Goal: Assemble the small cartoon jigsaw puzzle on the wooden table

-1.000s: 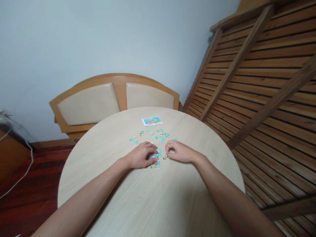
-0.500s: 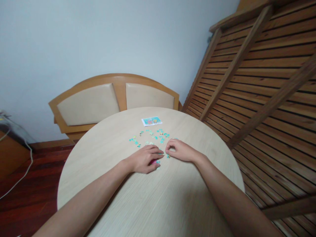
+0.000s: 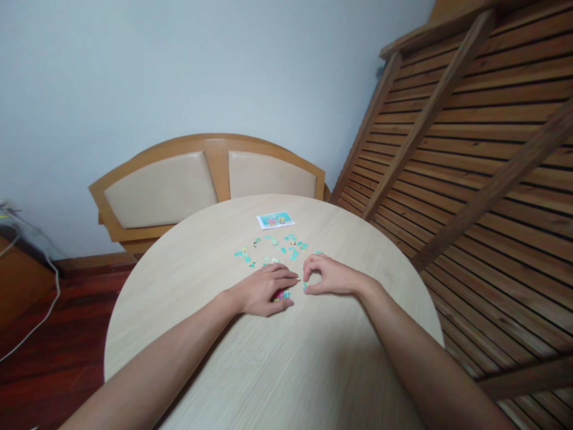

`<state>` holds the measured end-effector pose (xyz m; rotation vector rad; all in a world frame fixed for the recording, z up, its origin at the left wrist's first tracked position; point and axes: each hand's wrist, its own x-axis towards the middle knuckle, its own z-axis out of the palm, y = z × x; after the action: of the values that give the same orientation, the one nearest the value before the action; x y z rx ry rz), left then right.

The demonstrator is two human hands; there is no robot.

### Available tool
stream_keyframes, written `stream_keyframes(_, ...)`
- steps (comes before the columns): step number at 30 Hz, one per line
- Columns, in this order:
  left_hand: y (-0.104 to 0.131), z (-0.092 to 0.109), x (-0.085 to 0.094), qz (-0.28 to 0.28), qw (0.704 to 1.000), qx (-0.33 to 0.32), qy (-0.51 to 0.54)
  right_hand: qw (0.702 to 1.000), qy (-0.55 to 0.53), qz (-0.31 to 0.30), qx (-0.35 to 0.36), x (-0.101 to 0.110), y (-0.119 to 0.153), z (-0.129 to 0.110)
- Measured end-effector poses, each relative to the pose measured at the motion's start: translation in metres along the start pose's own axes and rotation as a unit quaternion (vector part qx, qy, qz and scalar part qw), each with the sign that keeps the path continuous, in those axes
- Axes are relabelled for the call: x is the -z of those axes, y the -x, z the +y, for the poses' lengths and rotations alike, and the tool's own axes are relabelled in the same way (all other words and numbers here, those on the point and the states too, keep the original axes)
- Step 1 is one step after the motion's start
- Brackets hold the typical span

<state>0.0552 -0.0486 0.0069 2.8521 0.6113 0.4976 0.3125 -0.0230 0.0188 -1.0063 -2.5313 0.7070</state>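
Note:
My left hand [image 3: 268,289] lies palm down on the round table [image 3: 201,352], its fingers spread over a partly joined patch of puzzle pieces [image 3: 281,295] with pink and turquoise on it. To its right, my right hand [image 3: 329,275] is curved, thumb and forefinger apart at a small turquoise piece [image 3: 305,286] on the tabletop. Another small piece lies between the two hands, by the left fingertips. Beyond the hands, several loose turquoise and yellow pieces [image 3: 293,245] are scattered.
A picture card [image 3: 275,220] with a turquoise scene lies towards the table's far side. Behind the table stands a padded wooden headboard [image 3: 216,167]. A slatted wooden frame [image 3: 430,149] leans at the right. A white cable [image 3: 57,283] hangs at the left.
The thumb and forefinger of my right hand have opened wider, and the hand has shifted slightly right. My left thumb has moved a little to the right; the left hand otherwise stays put.

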Motion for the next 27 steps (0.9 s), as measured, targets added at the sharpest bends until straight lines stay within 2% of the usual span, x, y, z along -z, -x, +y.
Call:
stream_keyframes(3,0.0,0.003,0.0,0.003,1.0,-0.006,-0.002,1.0,0.005,0.022,-0.003,0.0,-0.001,0.001)
stream_keyframes(7,0.001,-0.003,0.002,0.024,0.999,0.023,-0.013,0.994,0.035,0.1,-0.015,-0.001,-0.002,0.013)
stream_keyframes(9,0.005,-0.014,0.003,0.057,0.994,0.084,-0.033,0.992,0.045,0.12,-0.017,-0.003,-0.002,0.022)
stream_keyframes(12,0.019,-0.039,0.007,0.134,0.96,0.233,-0.079,0.99,0.051,0.127,-0.021,-0.005,-0.001,0.031)
stream_keyframes(14,0.03,-0.058,0.01,0.157,0.932,0.311,-0.103,0.99,0.054,0.128,-0.02,-0.005,-0.001,0.034)
stream_keyframes(16,0.039,-0.072,0.013,0.156,0.914,0.354,-0.12,0.99,0.055,0.128,-0.02,-0.005,-0.001,0.034)
stream_keyframes(19,0.047,-0.084,0.017,0.125,0.907,0.377,-0.14,0.991,0.053,0.124,-0.02,-0.005,-0.002,0.033)
stream_keyframes(22,0.046,-0.088,0.018,0.104,0.91,0.373,-0.148,0.992,0.047,0.119,-0.006,-0.005,-0.002,0.029)
stream_keyframes(27,0.045,-0.093,0.017,0.115,0.904,0.382,-0.15,0.996,0.024,0.07,0.048,-0.003,-0.003,0.017)
